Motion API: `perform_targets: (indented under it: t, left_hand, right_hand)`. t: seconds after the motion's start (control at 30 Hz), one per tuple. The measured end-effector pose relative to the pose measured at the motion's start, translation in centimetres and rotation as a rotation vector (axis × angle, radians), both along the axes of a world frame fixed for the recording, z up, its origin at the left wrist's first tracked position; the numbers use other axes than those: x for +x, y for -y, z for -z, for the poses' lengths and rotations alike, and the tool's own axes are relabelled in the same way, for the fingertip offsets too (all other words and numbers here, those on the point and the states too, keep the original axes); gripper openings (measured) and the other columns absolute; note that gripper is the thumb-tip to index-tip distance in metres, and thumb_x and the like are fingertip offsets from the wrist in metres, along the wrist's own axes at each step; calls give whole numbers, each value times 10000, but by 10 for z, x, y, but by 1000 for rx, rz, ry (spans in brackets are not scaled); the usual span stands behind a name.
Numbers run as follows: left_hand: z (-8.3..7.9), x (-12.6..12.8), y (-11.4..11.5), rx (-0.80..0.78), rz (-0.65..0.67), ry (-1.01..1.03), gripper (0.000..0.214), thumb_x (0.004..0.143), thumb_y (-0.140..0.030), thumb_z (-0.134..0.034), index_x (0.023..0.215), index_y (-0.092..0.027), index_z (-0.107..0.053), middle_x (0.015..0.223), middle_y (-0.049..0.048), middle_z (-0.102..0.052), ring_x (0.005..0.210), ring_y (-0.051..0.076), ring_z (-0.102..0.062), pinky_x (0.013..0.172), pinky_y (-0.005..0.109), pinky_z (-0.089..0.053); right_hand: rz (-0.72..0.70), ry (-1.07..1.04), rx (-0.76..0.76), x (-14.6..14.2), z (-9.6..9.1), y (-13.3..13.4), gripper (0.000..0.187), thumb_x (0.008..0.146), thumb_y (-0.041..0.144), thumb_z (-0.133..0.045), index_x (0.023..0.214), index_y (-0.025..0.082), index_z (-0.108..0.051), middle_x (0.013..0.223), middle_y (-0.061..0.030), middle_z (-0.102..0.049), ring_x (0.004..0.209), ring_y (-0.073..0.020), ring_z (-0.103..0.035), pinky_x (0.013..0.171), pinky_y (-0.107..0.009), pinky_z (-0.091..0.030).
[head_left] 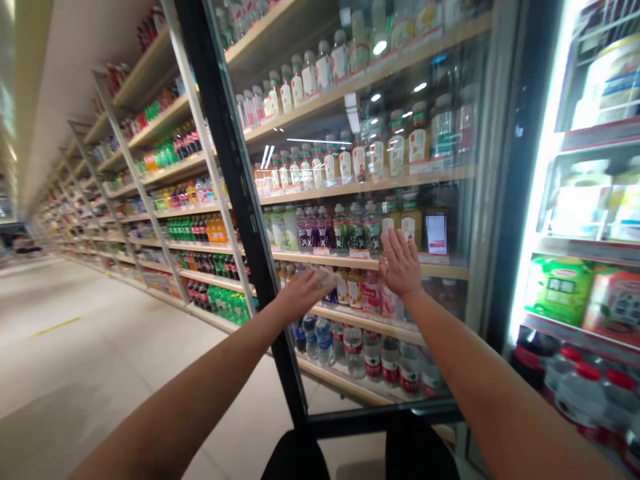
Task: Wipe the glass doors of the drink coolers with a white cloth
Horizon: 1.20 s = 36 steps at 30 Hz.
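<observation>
My right hand [403, 263] has its fingers stretched out and appears to lie flat on the glass pane of a dark-framed cooler door [280, 287]. My left hand [307, 290] reaches to the same pane, lower and further left, near the door's dark edge. Its fingers are blurred, and a pale patch shows about them; whether that is a cloth or a reflection I cannot tell. The door stands swung open before my legs [295, 460]. Through the glass, rows of drink bottles [360, 227] stand on wooden shelves behind it.
On the right is a lit cooler interior with green packs [557, 290] and red-capped bottles [580, 393]. A long run of stocked shelves [170, 180] recedes to the left along a pale tiled floor [125, 353]. Ceiling lights reflect in the glass.
</observation>
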<state>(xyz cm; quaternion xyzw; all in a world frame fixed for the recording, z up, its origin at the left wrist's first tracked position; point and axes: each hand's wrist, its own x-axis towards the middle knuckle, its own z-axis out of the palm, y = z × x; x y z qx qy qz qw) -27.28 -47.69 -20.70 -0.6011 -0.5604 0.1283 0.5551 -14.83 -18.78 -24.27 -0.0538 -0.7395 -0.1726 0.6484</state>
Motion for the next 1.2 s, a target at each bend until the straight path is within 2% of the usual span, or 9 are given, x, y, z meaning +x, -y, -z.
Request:
perform_targets:
  t: [0.13,0.27,0.33,0.53,0.7,0.77,0.93,1.07,1.2]
  left_hand:
    - [7,1,2,-255,75,-69,383,974,-136,-555,1334,-260,-604,1155,72,-657,1014,191,-624,883,320,-560]
    - [-31,-8,0,67,4,-23,488,949,-81,-537,1396,-273,-567,1233,106,-625,1136,243,-605,952,378,-550]
    - [-33,-6,-4,191,-4,9,492,939,-73,-535,1392,-260,-574,1214,120,-621,1117,254,-611,931,390,-558]
    - [-18,4,-4,-213,151,-99,380,970,-137,-566,1320,-275,-615,1202,67,-655,1024,194,-618,902,328,-548]
    - [-73,0,-11,248,104,47,486,943,-57,-519,1377,-261,-595,1343,136,-579,1244,292,-540,1011,451,-510]
    - [-77,3,-16,362,75,101,502,945,-44,-485,1390,-252,-587,1409,153,-533,1316,307,-492,1065,490,-476]
    - [-60,11,-16,114,121,-48,425,957,-78,-519,1349,-209,-616,1326,132,-611,1225,275,-550,1034,428,-517]
    - [-98,6,-10,181,96,-43,453,945,-52,-522,1343,-245,-622,1320,108,-618,1212,278,-549,1015,440,-526]
    - [-124,2,-17,424,136,70,472,951,-38,-485,1349,-253,-621,1365,113,-589,1279,288,-510,1088,499,-466]
  right_hand:
    - [5,17,-21,1,0,0,602,994,314,-418,1571,160,-341,1599,-116,-374,1531,-241,-275,1267,-469,-199]
    - [17,23,-31,0,0,1,587,989,317,-414,1553,160,-379,1585,-120,-398,1522,-243,-298,1263,-476,-210]
    - [16,28,-35,0,0,1,582,987,313,-413,1549,162,-388,1584,-119,-400,1522,-241,-299,1264,-476,-209]
    - [32,9,-10,1,0,1,596,992,320,-420,1562,155,-359,1591,-112,-388,1525,-239,-291,1268,-461,-199]
    - [2,29,-43,1,-1,1,598,994,311,-418,1572,179,-342,1589,-113,-395,1518,-237,-306,1262,-461,-206]
    - [8,34,-49,1,-1,1,590,995,310,-413,1568,182,-351,1590,-114,-393,1513,-238,-317,1258,-462,-211]
    - [32,7,-11,1,2,1,582,1002,324,-402,1562,171,-362,1576,-114,-421,1502,-238,-335,1245,-443,-216]
    - [-7,9,-18,6,-9,-2,568,988,351,-443,1541,225,-413,1539,-98,-481,1456,-248,-391,1220,-430,-230]
    - [6,-34,-54,15,-56,-8,517,999,361,-426,1503,260,-477,1527,-72,-497,1412,-255,-425,1194,-424,-248]
